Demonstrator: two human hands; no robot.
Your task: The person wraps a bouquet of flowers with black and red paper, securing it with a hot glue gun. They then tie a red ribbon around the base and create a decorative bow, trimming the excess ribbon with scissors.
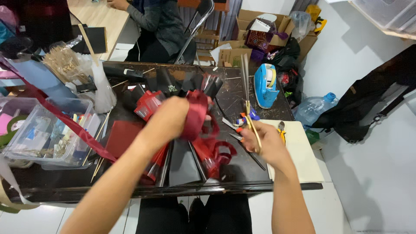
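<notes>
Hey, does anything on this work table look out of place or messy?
A long dark red ribbon trails slack across the clear plastic bin and off the table's left side. Otherwise, the left hand grips bunched ribbon and the right hand holds thin sticks.

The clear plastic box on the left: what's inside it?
The clear plastic box holds a jumble of small colourful craft supplies, too blurred to name singly. A dark red ribbon crosses over it, hiding part of the contents.

Both forearms are bare, with no sleeves, rings or watch; dark black trousers cover the legs below.
</notes>
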